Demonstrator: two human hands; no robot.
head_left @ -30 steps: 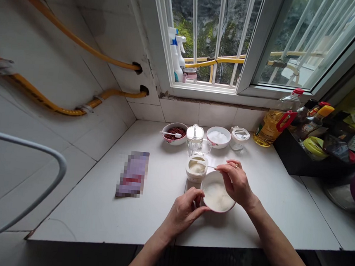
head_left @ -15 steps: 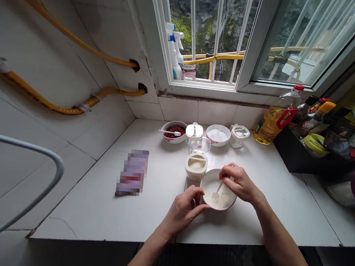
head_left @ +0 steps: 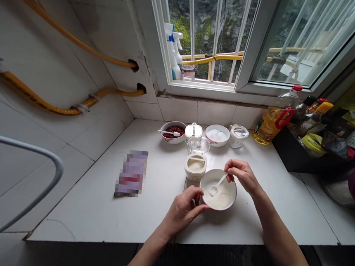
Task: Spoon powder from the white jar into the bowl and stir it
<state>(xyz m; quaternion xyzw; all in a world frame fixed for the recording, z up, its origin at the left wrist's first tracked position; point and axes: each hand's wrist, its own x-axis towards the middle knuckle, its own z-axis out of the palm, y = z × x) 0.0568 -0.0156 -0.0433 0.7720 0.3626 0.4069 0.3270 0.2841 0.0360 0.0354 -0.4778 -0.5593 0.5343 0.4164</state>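
Note:
My left hand [head_left: 186, 208] grips the near left rim of a white bowl [head_left: 233, 196], thumb and fingers pinching its edge. A pale, off-white powdery or grainy substance [head_left: 221, 199] lies in the bowl. Between the fingertips of my right hand [head_left: 240, 175] is the handle of a small white spoon [head_left: 214, 190], its head low inside the bowl above or at the pale contents. Right behind the bowl stands a white seasoning jar [head_left: 195, 172] with its clear lid [head_left: 199, 145] flipped up, pale grains inside.
Along the back stand a bowl of dark red flakes [head_left: 172, 140] with a white spoon, a white-lidded jar [head_left: 194, 130], a bowl of white grains [head_left: 217, 142] and another jar [head_left: 238, 135]. An oil bottle [head_left: 267, 120] and a black bottle box [head_left: 290, 153] are right; a blurred purple packet [head_left: 132, 173] lies left.
My right hand has moved slightly right and up, and the spoon now lies more slanted, its head farther left in the bowl. My left hand keeps its hold on the rim.

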